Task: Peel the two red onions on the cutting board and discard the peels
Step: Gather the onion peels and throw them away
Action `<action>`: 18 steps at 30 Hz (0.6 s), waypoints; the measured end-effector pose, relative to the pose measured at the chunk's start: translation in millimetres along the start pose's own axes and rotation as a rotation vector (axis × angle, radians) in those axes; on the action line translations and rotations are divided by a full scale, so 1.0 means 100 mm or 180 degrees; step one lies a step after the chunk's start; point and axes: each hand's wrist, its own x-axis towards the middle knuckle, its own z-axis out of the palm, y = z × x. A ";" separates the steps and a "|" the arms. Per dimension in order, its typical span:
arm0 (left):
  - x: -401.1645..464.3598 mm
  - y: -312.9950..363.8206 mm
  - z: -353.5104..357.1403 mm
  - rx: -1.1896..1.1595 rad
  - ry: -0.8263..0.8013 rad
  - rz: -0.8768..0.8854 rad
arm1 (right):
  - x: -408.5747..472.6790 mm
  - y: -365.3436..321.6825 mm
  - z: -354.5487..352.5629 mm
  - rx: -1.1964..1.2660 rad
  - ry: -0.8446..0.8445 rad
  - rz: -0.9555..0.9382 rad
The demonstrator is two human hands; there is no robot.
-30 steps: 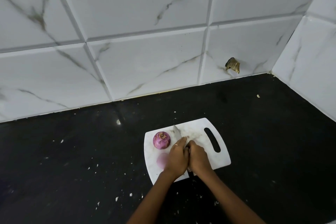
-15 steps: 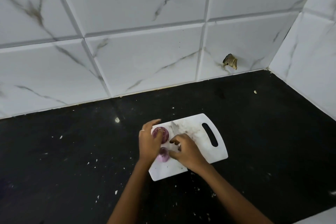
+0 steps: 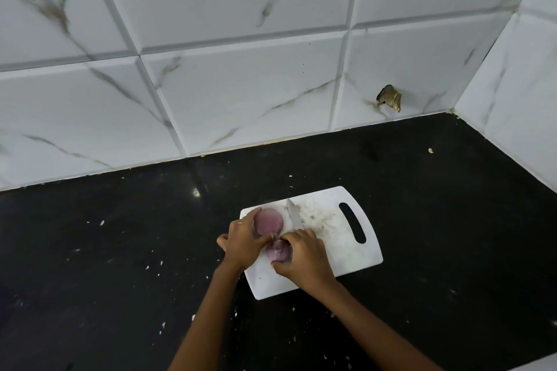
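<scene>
Here, two red onions sit on one white cutting board (image 3: 346,262) on the black counter (image 3: 120,250): the far onion (image 3: 268,220) at 11 o'clock, gripped by the left hand (image 3: 241,242); the near onion (image 3: 277,251) gripped by the right hand (image 3: 304,259). One knife (image 3: 294,214) lies at 12 o'clock.

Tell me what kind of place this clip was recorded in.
Most likely a home kitchen corner: a black countertop meets marble-patterned wall tiles, and a white cutting board on it carries red onions and a knife.
</scene>
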 end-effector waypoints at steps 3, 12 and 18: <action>-0.01 -0.01 0.02 -0.0041 -0.0038 0.0019 | 0.02 0.06 -0.02 0.0035 -0.0003 0.0075; -0.04 -0.03 0.05 -0.0402 -0.0330 0.0003 | 0.04 0.10 -0.10 0.0008 -0.0062 0.0197; -0.10 0.07 0.07 -0.0242 -0.0205 -0.0011 | 0.01 0.10 -0.13 -0.0033 -0.0242 0.0209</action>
